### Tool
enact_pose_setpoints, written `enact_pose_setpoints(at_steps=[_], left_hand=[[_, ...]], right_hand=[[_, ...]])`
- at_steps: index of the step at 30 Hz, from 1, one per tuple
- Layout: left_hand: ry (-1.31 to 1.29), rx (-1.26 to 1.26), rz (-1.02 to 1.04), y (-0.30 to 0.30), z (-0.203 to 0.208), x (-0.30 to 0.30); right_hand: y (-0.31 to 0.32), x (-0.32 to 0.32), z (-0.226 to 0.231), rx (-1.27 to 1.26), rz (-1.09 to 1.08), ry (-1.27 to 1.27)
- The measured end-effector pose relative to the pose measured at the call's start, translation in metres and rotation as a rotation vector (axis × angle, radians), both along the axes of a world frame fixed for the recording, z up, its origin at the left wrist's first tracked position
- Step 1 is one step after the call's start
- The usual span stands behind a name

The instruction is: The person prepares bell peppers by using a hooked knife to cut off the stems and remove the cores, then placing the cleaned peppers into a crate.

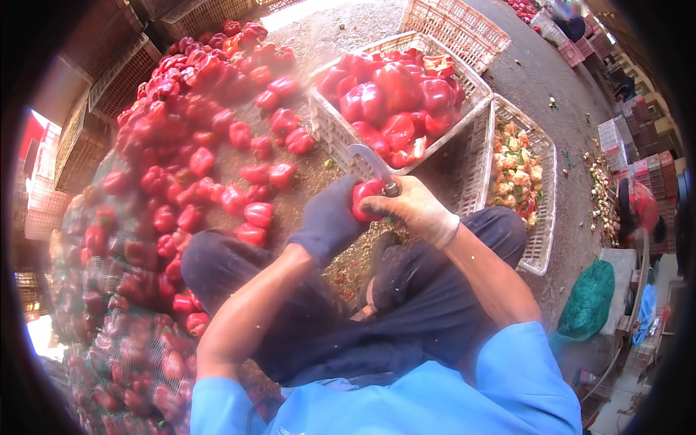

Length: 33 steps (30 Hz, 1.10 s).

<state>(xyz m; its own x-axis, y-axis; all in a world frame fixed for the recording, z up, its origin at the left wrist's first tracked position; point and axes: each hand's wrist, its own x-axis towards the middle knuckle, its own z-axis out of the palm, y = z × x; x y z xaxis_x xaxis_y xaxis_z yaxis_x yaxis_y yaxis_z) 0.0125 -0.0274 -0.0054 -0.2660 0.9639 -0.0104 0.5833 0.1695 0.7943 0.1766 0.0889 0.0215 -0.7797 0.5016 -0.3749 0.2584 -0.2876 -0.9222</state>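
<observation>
My left hand (330, 217), in a dark blue-grey glove, is closed round a red bell pepper (362, 197) in front of my knees. My right hand (422, 209) wears a pale glove with dark-stained fingers. It grips a knife with a curved blade (371, 161), which points up and to the left over the pepper. The knife's handle is mostly hidden in my fingers, and the right thumb lies against the pepper. Just beyond my hands stands a white plastic crate (319, 119) heaped with red bell peppers (399, 90).
To the right, another crate (545, 217) holds pale pepper cores (515, 170). Loose red peppers (199, 163) cover the floor at left, beside netted peppers (138, 355). An upturned-looking crate (457, 32) stands at the back. A green sack (589, 301) lies at right.
</observation>
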Motion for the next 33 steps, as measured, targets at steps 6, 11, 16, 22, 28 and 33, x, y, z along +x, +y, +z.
enact_pose_setpoints(at_steps=[6, 11, 16, 22, 28, 33], left_hand=[[0.023, 0.096, 0.009, 0.003, -0.005, -0.001], [-0.201, 0.093, -0.045, 0.008, 0.004, -0.008], [-0.361, -0.002, -0.068, 0.005, 0.007, -0.011], [-0.398, -0.092, -0.030, 0.013, 0.017, -0.013], [-0.257, -0.165, 0.012, 0.022, 0.008, -0.010], [-0.189, -0.088, 0.084, 0.033, 0.022, -0.006]], right_hand=[[0.001, 0.004, -0.001, 0.134, 0.009, 0.051], [0.009, 0.011, 0.018, 0.084, -0.027, -0.137], [0.017, 0.012, 0.021, 0.136, 0.059, -0.156], [0.022, 0.020, 0.022, -0.155, -0.048, -0.071], [0.040, 0.044, 0.036, -0.363, -0.142, 0.092], [0.049, 0.078, 0.052, 0.072, -0.215, 0.080]])
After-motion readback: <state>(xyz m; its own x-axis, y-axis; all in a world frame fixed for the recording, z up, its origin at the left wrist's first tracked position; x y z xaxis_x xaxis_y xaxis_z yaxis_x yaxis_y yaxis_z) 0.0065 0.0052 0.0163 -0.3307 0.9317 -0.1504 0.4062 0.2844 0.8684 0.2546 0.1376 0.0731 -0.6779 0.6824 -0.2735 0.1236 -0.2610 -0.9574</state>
